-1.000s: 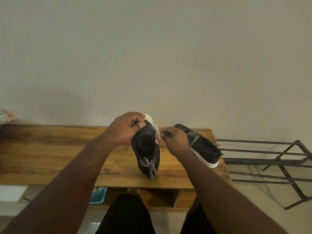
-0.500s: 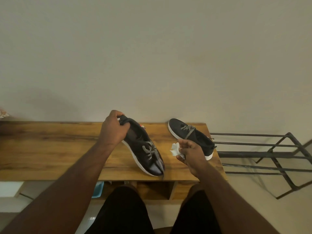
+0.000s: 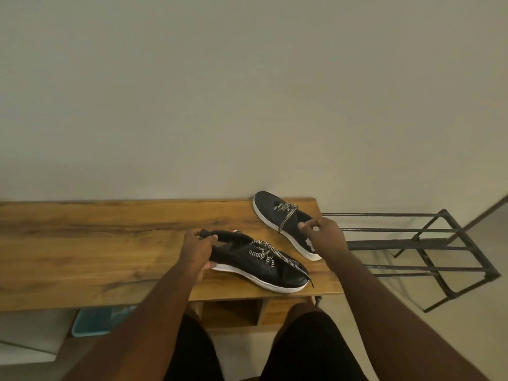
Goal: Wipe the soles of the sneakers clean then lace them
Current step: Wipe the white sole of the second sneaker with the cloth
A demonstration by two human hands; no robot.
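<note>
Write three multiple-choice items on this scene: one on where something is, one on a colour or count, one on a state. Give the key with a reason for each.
1. Where is the metal rack?
A. on the table
B. on the floor off the table's right end
C. under the table

2. What colour are the sneakers' soles?
A. white
B. red
C. black

3. How does the near sneaker stand?
A. sole up
B. held in the air
C. sole down on the table

Key: B, the rack stands past the table's right edge; A, a white rim runs under both black uppers; C, its sole lies on the wood while the left hand grips its heel and the right hand is at the far sneaker.
</note>
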